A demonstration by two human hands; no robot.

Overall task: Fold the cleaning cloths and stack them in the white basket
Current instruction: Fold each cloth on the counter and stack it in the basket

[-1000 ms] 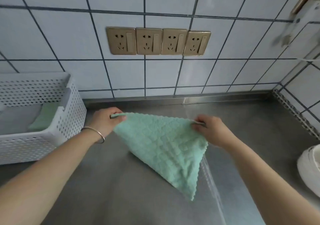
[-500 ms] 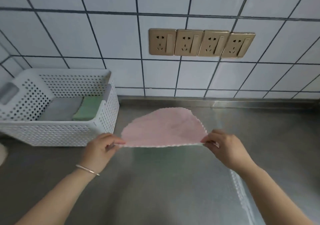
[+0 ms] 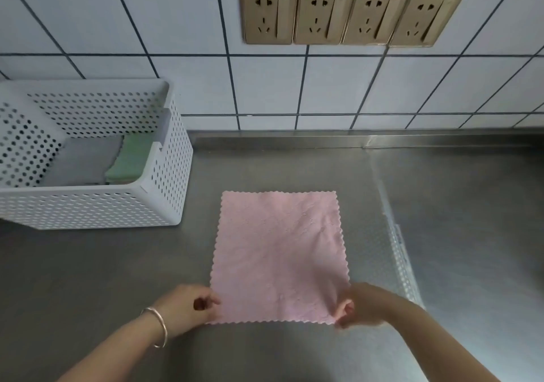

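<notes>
You stand at a shiny gray metal counter (image 3: 117, 278) under a white tiled wall (image 3: 147, 28) with four gold sockets (image 3: 351, 15). A soft pink cloth (image 3: 279, 255), square with wavy edges, lies flat there; your left hand (image 3: 188, 308) and right hand (image 3: 363, 305) each pinch a near corner. The white basket (image 3: 164, 205), full of little holes, sits to the left holding a gray cloth (image 3: 85, 160) and a green cloth (image 3: 129, 160), both folded.

A square pink cloth (image 3: 279, 256) with scalloped edges lies flat on my table. Left of it, the white perforated basket (image 3: 159, 202) holds folded grey (image 3: 84, 163) and green cloths (image 3: 131, 160).

Bare forearms without sleeves; a thin metal bangle (image 3: 159, 327) circles the left wrist.
</notes>
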